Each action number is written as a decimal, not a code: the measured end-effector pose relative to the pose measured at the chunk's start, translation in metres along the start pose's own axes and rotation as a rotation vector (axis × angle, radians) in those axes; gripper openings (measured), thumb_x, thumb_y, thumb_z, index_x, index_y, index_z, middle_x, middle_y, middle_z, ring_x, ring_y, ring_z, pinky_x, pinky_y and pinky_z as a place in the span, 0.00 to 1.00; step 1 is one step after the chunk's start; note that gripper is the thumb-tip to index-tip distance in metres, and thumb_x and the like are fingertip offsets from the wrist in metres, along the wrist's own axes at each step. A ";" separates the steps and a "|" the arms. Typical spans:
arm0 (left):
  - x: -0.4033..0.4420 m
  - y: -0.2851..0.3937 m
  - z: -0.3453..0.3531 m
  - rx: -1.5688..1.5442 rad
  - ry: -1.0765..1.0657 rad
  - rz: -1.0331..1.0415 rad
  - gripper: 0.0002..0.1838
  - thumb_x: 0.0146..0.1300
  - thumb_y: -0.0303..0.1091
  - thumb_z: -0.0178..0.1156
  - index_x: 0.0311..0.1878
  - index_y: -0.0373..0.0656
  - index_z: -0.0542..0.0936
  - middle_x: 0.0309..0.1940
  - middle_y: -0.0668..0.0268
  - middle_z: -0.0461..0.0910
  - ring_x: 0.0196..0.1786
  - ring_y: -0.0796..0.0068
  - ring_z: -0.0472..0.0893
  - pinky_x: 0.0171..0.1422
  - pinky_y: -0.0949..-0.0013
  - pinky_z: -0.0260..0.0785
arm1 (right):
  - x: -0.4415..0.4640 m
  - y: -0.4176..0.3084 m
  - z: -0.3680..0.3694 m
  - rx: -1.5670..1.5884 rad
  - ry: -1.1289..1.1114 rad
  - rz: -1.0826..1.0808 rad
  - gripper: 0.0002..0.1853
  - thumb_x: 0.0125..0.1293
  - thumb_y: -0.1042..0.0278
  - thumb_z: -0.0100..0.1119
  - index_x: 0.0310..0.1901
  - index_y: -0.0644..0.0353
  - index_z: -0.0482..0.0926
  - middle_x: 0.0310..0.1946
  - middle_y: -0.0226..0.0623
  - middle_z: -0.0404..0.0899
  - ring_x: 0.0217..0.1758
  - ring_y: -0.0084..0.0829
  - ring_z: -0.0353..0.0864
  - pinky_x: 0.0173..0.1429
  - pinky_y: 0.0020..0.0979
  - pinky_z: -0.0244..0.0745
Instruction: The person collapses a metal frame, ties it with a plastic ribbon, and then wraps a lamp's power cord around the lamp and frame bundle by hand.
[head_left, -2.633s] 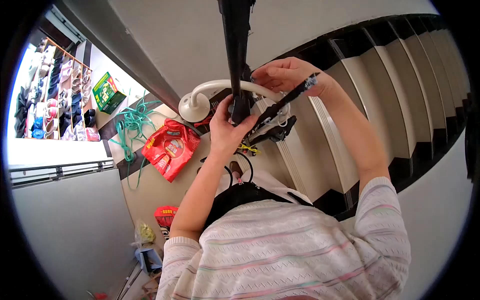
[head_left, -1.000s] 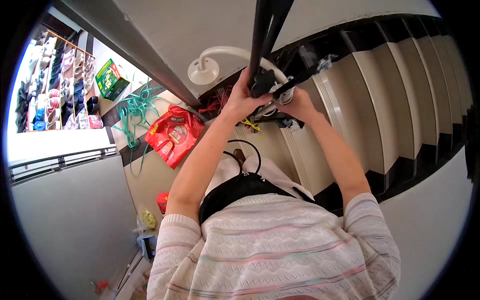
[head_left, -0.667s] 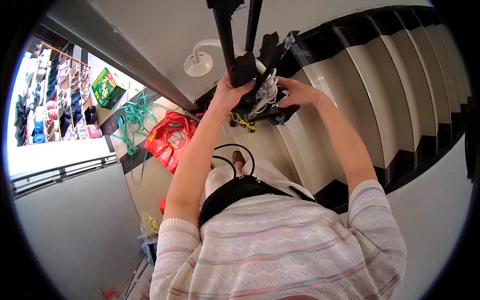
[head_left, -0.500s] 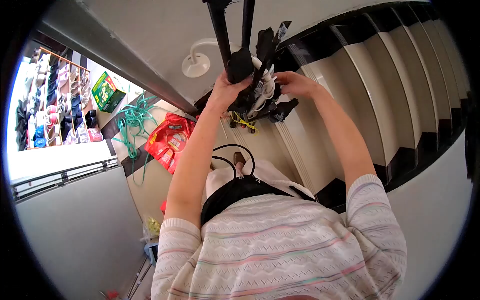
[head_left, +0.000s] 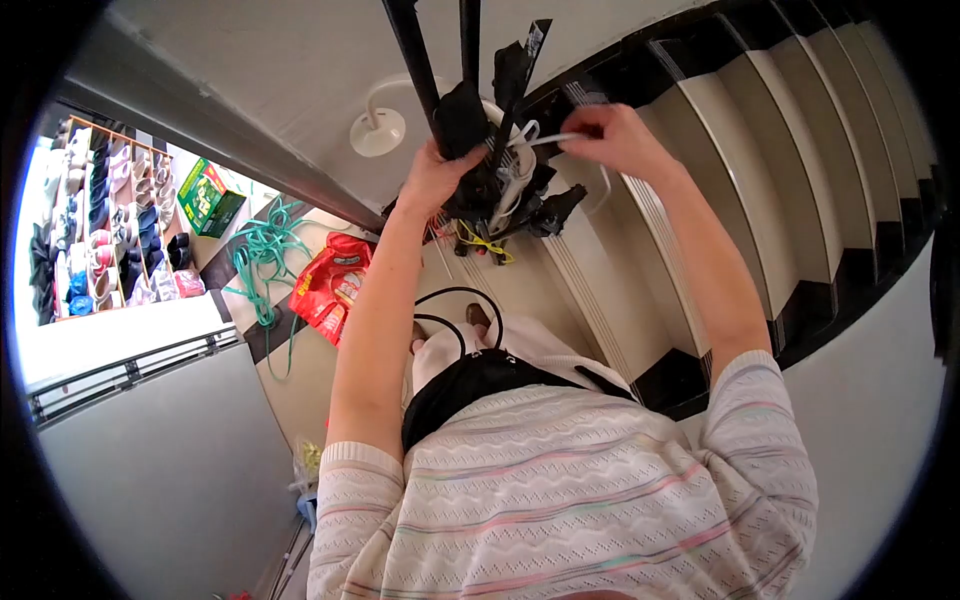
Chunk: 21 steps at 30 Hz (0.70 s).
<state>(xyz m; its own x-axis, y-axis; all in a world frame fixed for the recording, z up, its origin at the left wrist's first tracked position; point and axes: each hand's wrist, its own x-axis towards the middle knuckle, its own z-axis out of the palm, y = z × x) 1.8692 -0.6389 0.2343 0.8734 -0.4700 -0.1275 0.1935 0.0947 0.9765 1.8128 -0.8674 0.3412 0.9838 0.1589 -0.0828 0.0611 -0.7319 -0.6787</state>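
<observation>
My left hand (head_left: 438, 178) is wrapped round the lower end of a black pole (head_left: 412, 65), by a black wrapped joint (head_left: 461, 118). My right hand (head_left: 618, 142) pinches a white cord (head_left: 545, 138) that runs leftward to the bundle. White cord loops lie round a pale tube (head_left: 513, 185) among black wrapped pieces (head_left: 556, 212). A curved white lamp arm ends in a round white base (head_left: 377, 132), left of the pole. Yellow cord (head_left: 484, 243) hangs beneath the bundle.
Stairs (head_left: 745, 185) rise on the right. A red bag (head_left: 328, 290), green cord (head_left: 266, 250) and a green box (head_left: 208, 198) lie at left, near a shoe rack (head_left: 120, 215). A grey panel (head_left: 160, 470) stands at lower left.
My right hand has moved right, away from the bundle, drawing out a length of white cord. My left hand stays on the pole, which has shifted slightly left in view.
</observation>
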 end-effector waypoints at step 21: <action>-0.025 -0.002 0.021 0.205 0.255 -0.200 0.23 0.52 0.45 0.63 0.43 0.34 0.75 0.28 0.66 0.76 0.30 0.79 0.76 0.32 0.75 0.67 | -0.036 -0.020 0.118 0.555 0.277 0.361 0.09 0.63 0.71 0.48 0.42 0.65 0.75 0.19 0.33 0.74 0.14 0.20 0.74 0.19 0.21 0.69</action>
<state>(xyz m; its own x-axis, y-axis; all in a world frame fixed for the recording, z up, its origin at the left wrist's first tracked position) 1.8375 -0.6462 0.2395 0.9155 -0.2253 -0.3333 0.3010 -0.1661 0.9390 1.7565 -0.7802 0.2713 0.9375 -0.2573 -0.2341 -0.2987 -0.2503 -0.9209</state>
